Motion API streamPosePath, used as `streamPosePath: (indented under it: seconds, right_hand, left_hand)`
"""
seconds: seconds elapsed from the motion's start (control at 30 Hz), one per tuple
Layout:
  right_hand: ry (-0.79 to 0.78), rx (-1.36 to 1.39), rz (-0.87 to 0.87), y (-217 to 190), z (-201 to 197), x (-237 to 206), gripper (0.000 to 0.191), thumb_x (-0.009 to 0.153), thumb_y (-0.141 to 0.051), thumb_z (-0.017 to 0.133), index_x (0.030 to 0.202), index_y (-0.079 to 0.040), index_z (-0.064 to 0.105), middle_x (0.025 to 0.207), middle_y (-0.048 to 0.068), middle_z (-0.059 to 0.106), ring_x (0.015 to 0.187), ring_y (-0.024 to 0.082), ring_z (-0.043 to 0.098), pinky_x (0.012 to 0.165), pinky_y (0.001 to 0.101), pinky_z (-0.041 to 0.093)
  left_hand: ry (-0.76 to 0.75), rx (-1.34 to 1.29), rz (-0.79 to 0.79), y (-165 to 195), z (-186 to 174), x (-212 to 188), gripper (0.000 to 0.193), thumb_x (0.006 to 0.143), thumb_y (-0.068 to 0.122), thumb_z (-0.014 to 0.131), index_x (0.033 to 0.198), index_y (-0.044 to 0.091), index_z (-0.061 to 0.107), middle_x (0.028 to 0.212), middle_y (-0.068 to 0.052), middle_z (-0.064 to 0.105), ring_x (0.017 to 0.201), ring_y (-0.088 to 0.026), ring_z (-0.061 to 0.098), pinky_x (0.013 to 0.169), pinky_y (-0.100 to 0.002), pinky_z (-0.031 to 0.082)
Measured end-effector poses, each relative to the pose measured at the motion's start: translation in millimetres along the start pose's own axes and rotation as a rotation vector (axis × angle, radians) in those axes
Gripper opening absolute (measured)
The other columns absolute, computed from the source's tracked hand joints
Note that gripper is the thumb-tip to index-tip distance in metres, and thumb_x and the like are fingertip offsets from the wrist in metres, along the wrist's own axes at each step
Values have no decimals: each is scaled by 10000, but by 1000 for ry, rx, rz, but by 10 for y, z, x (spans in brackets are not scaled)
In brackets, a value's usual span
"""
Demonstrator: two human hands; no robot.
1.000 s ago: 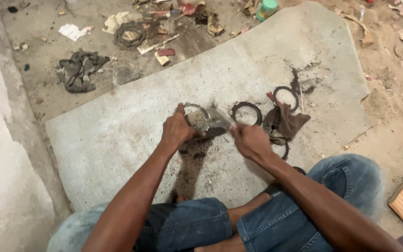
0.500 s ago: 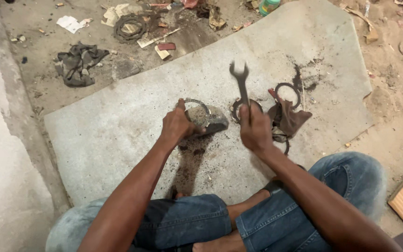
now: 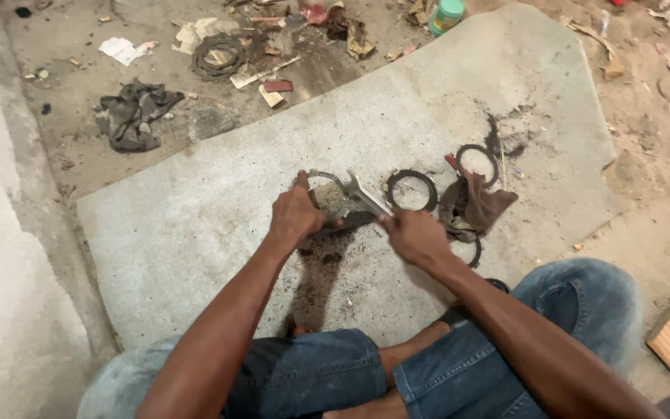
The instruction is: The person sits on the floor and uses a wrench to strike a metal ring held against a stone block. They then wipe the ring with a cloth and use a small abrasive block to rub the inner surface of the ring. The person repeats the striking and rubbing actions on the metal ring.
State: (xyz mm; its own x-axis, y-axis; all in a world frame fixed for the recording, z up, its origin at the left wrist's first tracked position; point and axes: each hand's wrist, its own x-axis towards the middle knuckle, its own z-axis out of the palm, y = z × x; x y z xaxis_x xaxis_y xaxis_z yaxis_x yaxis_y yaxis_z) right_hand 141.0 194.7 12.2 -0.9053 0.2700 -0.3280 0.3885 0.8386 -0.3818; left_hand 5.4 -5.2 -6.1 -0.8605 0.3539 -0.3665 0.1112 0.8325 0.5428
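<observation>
The right hand (image 3: 416, 237) holds a metal wrench (image 3: 366, 194) over a round metal part (image 3: 327, 198). The left hand (image 3: 295, 216) grips that part.

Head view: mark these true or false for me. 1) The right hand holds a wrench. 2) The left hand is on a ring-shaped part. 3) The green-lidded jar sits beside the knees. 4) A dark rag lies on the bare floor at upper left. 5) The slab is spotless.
1) True: the right hand grips an open-ended wrench.
2) True: the left hand steadies a ring-shaped part.
3) False: the green-lidded jar stands at the far top edge.
4) True: the dark rag lies off the slab.
5) False: dark grime stains it below the hands.
</observation>
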Motion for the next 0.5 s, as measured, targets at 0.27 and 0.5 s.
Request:
streamPosePath:
  seconds: [0.27,0.5]
  right_hand:
    - [220,151,-181,163,154,30,460,1085,-412,453,882,-72,688,515,7,496,380,93,421,343,308,311]
    - [444,447,-217,271,200,151,503,1132,-387,372,928,-1,622,529,20,496,361,133,442,285,357,370]
  left_hand:
    - [-43,-17,-16,23,-35,-38,1301,578,534,945,1537,-15,258,672,-26,564,486,-152,520,393,-280,435]
    - [-34,3,18,16,-35,-56,1238,588,563,945,1481,-49,343,683,-45,583,505,-164,562,408,-291,469]
